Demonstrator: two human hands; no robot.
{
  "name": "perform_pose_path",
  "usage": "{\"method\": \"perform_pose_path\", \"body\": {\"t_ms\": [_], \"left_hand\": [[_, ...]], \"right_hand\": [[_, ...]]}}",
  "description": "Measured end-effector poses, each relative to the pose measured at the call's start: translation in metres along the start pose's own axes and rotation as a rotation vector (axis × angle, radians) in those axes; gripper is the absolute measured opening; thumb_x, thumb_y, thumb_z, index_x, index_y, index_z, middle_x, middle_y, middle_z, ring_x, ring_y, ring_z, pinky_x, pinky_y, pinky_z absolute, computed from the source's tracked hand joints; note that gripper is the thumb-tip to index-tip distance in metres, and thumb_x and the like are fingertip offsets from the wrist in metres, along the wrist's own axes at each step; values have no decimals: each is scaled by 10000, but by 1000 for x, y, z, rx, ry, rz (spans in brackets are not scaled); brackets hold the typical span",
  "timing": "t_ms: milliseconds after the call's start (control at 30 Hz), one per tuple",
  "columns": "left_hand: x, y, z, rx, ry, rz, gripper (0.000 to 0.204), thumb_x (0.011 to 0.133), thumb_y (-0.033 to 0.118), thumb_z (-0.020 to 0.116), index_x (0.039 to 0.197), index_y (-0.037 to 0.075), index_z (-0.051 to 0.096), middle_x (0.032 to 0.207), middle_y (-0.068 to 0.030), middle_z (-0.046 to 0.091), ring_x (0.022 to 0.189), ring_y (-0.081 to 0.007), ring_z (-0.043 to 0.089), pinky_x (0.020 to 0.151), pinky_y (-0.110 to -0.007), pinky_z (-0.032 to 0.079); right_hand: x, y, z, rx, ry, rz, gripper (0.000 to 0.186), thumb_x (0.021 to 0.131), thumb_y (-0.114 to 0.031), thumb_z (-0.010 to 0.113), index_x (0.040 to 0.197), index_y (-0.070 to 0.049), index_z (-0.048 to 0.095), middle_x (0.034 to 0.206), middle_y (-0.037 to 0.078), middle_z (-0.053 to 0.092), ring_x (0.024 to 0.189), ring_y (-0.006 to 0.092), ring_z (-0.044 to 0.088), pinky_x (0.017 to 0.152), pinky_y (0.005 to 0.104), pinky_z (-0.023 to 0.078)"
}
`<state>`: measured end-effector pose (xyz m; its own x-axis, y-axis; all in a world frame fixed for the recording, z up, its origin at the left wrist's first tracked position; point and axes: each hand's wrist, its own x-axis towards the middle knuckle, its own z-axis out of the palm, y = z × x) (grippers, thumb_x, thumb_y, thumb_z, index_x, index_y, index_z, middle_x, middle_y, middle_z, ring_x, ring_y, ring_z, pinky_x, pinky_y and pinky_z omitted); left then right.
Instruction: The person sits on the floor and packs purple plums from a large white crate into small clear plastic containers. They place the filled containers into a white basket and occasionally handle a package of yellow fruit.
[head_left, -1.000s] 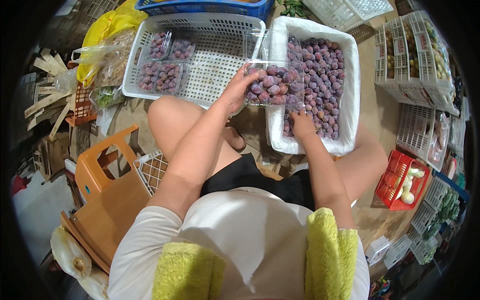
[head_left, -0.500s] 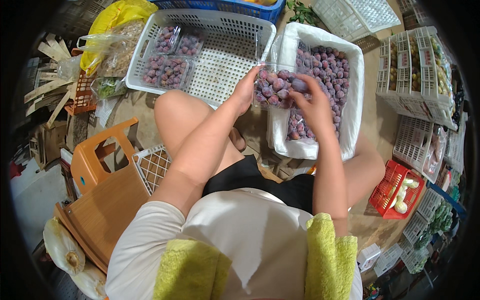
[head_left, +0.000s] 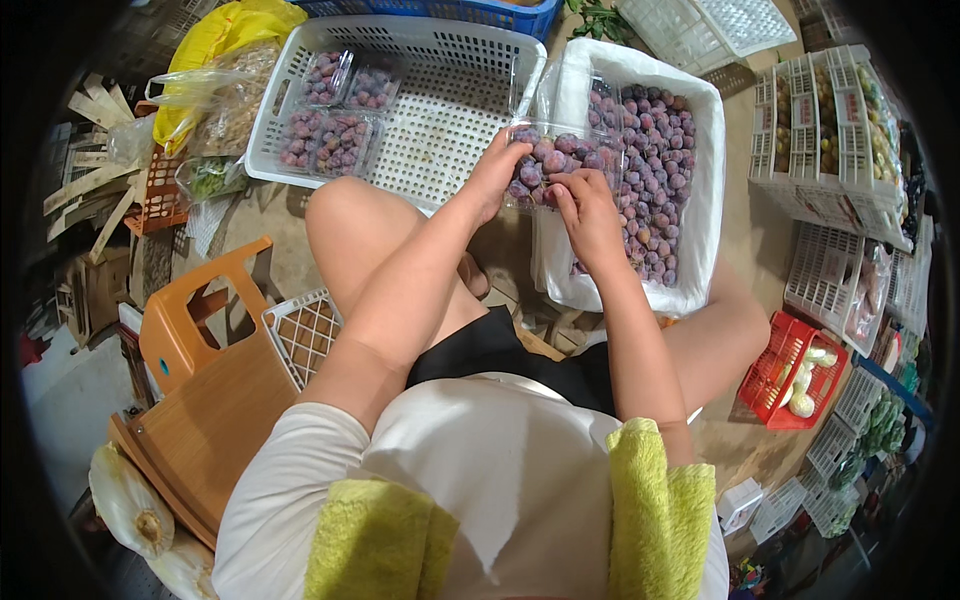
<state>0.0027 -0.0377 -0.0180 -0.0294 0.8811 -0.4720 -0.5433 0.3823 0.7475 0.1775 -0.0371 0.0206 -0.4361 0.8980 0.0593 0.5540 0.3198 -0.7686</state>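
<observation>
My left hand point(head_left: 490, 178) grips the left side of a clear plastic clamshell box point(head_left: 518, 200), its thumb over the edge. Purple-red plums point(head_left: 548, 160) fill the box, and its transparent lid stands open. My right hand point(head_left: 590, 212) is at the box's near right side, thumb and fingers drawn together against the plums; what they pinch is hidden. Beneath and to the right is a crate lined with white sheeting point(head_left: 708, 190), holding many loose plums point(head_left: 655, 150). Left of my hands, a white perforated crate point(head_left: 440, 75) holds several packed plum boxes point(head_left: 340, 145).
An orange stool point(head_left: 180, 325) and a wooden board point(head_left: 220, 425) lie at the left. Yellow bags point(head_left: 205, 55) are at the far left. Stacked white fruit crates point(head_left: 840, 150) and a red basket point(head_left: 775, 375) of pale vegetables stand at the right. A blue crate point(head_left: 460, 22) lies beyond.
My right hand has moved left and slightly nearer me. The plum it held over the box's right side no longer shows in its fingers. My left hand still grips the box.
</observation>
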Motion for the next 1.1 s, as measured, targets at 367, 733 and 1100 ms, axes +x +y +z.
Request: {"method": "perform_pose_path", "body": {"t_ms": [367, 733, 1100], "left_hand": [[-5, 5, 5, -67, 12, -19, 361, 970, 148, 433, 1328, 98, 436, 1183, -100, 599, 1060, -205, 628, 907, -367, 538], [-4, 5, 6, -26, -1, -22, 355, 994, 175, 410, 1342, 108, 430, 1206, -102, 593, 1096, -210, 613, 947, -376, 515], [0, 6, 8, -35, -10, -72, 456, 1040, 362, 338, 1414, 108, 391, 1320, -127, 549, 1196, -255, 577, 997, -429, 496]], "right_hand": [[-9, 10, -5, 102, 12, -26, 371, 766, -52, 741, 1123, -29, 640, 1071, 156, 602, 1011, 337, 597, 887, 385, 488], [-10, 6, -6, 33, 13, 21, 364, 800, -109, 763, 1145, -46, 664, 1067, 125, 618, 1011, 285, 607, 878, 354, 492], [78, 76, -26, 781, 183, 606, 685, 995, -543, 416, 1455, -36, 393, 1429, 161, 472, 1303, 253, 435, 1069, 389, 353]]}}
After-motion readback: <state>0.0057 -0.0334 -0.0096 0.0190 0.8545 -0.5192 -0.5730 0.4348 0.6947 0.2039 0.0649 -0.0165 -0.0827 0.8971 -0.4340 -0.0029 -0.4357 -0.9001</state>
